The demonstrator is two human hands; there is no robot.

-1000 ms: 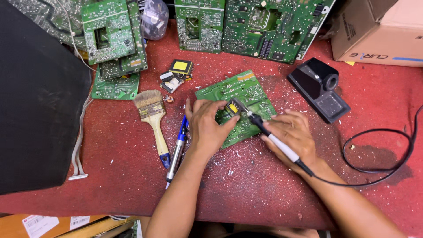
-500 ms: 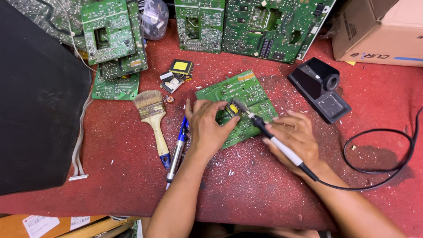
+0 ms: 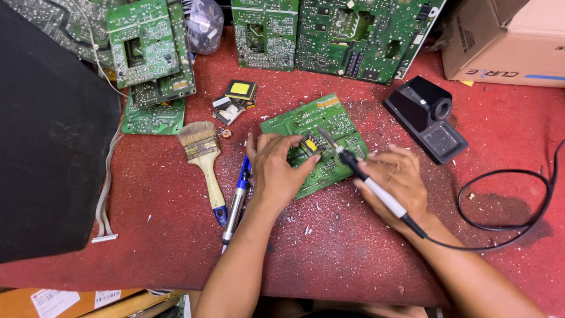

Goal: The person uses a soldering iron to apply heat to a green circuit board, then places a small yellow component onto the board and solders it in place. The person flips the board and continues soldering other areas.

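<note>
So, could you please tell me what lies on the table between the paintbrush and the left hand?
In the head view, a blue-and-silver pen-shaped tool lies between the paintbrush and the left hand, on the red tabletop.

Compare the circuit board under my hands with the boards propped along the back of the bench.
The circuit board under the left hand lies flat and looks smaller; the back boards lean upright and look larger. Only the flat one meets the soldering iron tip. All are green.
</note>
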